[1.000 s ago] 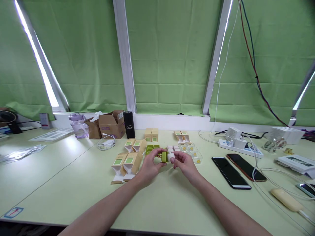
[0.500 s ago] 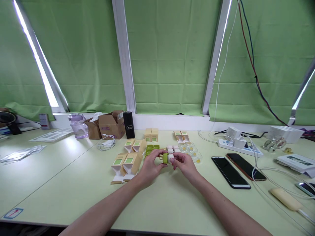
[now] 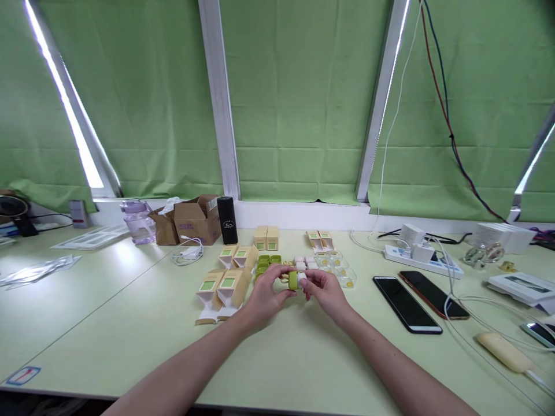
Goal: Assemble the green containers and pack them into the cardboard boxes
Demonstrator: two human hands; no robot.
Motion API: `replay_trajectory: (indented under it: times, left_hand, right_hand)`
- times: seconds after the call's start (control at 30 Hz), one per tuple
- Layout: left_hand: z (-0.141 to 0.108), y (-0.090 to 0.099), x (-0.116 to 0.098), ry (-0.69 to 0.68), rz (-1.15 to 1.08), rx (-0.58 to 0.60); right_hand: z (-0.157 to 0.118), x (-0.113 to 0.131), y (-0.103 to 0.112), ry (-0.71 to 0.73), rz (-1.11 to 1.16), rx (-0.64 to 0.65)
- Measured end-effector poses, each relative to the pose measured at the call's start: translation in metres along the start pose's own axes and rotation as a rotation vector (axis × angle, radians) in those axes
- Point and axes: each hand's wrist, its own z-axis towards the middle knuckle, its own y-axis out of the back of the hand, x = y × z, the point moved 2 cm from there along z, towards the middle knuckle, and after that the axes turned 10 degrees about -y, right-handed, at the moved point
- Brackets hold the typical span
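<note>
Between my two hands is a small green case (image 3: 293, 281) with a white block (image 3: 300, 277) set partly into its right side. My left hand (image 3: 267, 293) pinches the green case between thumb and fingers. On the other side, the fingers of my right hand (image 3: 326, 292) grip the white block. Just behind my left hand lie several green cases (image 3: 263, 268). Several pale pinkish-white blocks (image 3: 300, 263) sit behind the held pieces. Clear plastic domed pieces (image 3: 348, 277) with yellow spots lie beyond my right hand.
Several opened cream boxes (image 3: 234, 287) stand left of my hands, and two more cream boxes (image 3: 272, 237) stand behind. Two phones (image 3: 406, 304) lie to the right, near a power strip (image 3: 422, 261) and white cables. A cardboard box (image 3: 196, 222) and black cylinder (image 3: 226, 219) are back left.
The green case has shifted slightly right toward my right hand, and less of the white block shows outside it. Both hands keep nearly the same place.
</note>
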Motion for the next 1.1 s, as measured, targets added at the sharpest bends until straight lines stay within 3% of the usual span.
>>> replay_trajectory:
  times: [0.57,0.83,0.97,1.1]
  left_hand:
    - [-0.004,-0.008,-0.004,-0.051,0.163,0.022]
    - [-0.006,-0.011,-0.005,-0.212,0.328,-0.088]
    - [-0.011,-0.016,-0.005,-0.306,0.368,-0.038]
    - [-0.013,-0.019,-0.007,-0.263,0.353,0.025]
  right_hand:
    - [0.0,-0.004,-0.001,0.043,-0.038,-0.082]
    - [-0.003,-0.002,-0.004,0.089,0.034,-0.127]
    - [-0.005,-0.003,-0.007,0.115,0.056,-0.131]
    - [-0.005,-0.006,-0.011,0.098,0.08,-0.107]
